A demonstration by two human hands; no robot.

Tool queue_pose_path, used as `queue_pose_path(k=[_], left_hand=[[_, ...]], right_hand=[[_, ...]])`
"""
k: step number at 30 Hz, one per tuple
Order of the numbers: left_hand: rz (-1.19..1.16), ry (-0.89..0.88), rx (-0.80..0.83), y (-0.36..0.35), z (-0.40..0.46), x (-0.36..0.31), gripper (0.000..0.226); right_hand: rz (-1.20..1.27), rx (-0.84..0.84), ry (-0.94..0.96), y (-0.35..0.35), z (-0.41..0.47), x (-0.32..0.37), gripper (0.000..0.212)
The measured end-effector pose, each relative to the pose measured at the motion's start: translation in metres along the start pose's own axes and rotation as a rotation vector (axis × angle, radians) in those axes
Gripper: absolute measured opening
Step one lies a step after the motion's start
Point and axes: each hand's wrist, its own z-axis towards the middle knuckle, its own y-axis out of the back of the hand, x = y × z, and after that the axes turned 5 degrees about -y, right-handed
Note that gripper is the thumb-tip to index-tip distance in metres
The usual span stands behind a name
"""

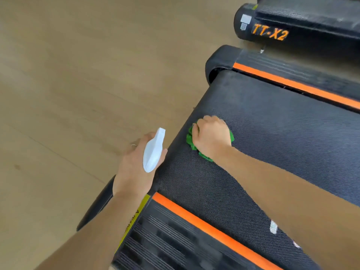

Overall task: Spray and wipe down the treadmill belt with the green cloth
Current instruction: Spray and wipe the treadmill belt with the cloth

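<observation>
Right hand [211,136] clenched on crumpled green cloth [190,140], pressed onto black textured treadmill belt [272,137] for wiping. Left hand [134,168] gripping white plastic spray bottle [153,151], parked beside belt edge, ready for respraying.

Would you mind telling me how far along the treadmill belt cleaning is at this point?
Wiping is in hand: the right hand presses the bunched green cloth onto the treadmill belt near its rear end. The left hand holds the white spray bottle just off the belt's edge, so more spraying is possible. How much belt is already wiped cannot be told. White marks nearer the camera suggest that stretch is left.
</observation>
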Motion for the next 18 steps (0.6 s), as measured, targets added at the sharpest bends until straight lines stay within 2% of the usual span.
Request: queue_pose_path(k=[2,4,6,8,11,13,14,17,18], left_hand=[[0.017,-0.005,0.015,0.002,0.001,0.003,0.050],[0.106,-0.009,0.017,0.001,0.002,0.007,0.052],[0.163,-0.033,0.021,0.000,0.002,0.006,0.049],[0.102,0.004,-0.001,0.002,0.008,0.006,0.044],[-0.316,0.435,0.058,0.013,0.027,-0.004,0.046],[-0.430,0.529,0.084,0.012,0.040,-0.001,0.027],[-0.453,0.552,0.101,0.011,0.048,0.001,0.020],[-0.503,0.550,0.167,0.003,0.072,0.016,0.017],[-0.512,0.538,0.196,0.001,0.083,0.018,0.017]], right_hand=[[-0.018,0.012,-0.102,-0.011,0.026,0.004,0.031],[0.018,0.008,-0.116,-0.008,0.022,0.015,0.030],[0.079,0.062,0.000,0.006,-0.007,0.024,0.030],[0.135,0.181,0.200,0.024,-0.044,0.033,0.030],[0.182,0.258,0.457,0.037,-0.057,0.032,0.031],[0.129,0.242,0.554,0.023,-0.027,0.016,0.031],[0.091,0.187,0.491,0.010,-0.004,0.009,0.032],[-0.016,0.028,0.013,-0.024,0.066,0.000,0.031],[-0.051,0.009,-0.093,-0.033,0.075,0.001,0.030]])
